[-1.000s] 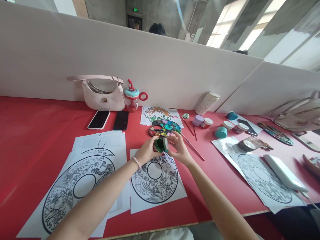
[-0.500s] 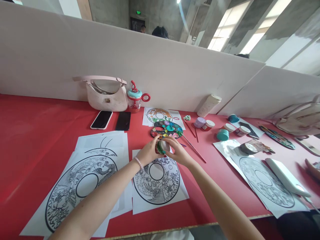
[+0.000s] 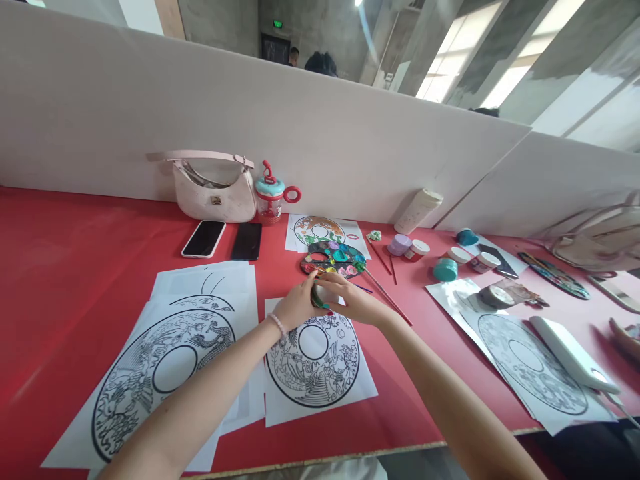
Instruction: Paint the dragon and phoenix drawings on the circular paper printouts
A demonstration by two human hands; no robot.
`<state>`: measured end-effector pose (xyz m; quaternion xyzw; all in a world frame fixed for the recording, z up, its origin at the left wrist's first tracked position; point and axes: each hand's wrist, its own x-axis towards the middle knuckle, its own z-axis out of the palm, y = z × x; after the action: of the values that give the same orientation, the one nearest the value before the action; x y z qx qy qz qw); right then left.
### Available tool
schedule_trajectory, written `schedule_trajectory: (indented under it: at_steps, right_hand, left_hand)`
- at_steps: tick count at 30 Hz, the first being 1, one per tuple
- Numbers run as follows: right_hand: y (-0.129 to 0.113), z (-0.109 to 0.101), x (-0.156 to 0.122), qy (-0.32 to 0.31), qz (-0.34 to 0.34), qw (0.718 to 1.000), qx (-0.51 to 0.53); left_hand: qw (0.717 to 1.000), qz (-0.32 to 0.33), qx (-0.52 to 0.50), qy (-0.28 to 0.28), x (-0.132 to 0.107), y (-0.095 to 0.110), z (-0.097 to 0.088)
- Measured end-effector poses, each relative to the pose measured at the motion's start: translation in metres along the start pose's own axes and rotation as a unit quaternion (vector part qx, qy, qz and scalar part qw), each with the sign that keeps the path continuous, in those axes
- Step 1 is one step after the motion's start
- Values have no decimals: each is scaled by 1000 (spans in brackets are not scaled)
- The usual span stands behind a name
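A small paint jar [image 3: 324,295] with a white lid and green side is between my hands, above the top of a line-art sheet [image 3: 320,373]. My left hand [image 3: 299,303] wraps round the jar's side. From above, my right hand [image 3: 356,300] has its fingers closed over the lid and hides much of it. Just beyond my hands lies a paint-covered palette [image 3: 345,257], with a long paintbrush [image 3: 385,293] resting on its right edge. A partly coloured sheet [image 3: 327,230] lies behind the palette.
To the left are line-art sheets [image 3: 175,367], a white-edged phone [image 3: 204,239], a black phone [image 3: 247,241], a handbag [image 3: 215,193] and a straw cup [image 3: 270,200]. Rightward stand paint jars [image 3: 445,269], a bottle [image 3: 419,210] and a white device [image 3: 575,353]. Another person's hand [image 3: 625,337] shows far right.
My right hand has moved left and over the jar's lid, its fingers now closing across the top. My left hand stays round the jar.
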<state>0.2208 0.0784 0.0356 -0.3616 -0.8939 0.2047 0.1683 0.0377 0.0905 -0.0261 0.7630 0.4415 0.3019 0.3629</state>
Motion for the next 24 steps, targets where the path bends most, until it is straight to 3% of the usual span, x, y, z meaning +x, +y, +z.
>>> schedule_trajectory:
  at_steps: [12, 19, 24]
  right_hand:
    - [-1, -15, 3, -40, -26, 998, 29]
    - [1, -15, 5, 52, 3, 996, 72]
    - [0, -10, 6, 96, 15, 992, 87]
  left_hand:
    - [996, -2, -92, -17, 2, -4, -2]
    - [972, 13, -225, -67, 9, -7, -8]
    - [965, 21, -248, -83, 10, -6, -11]
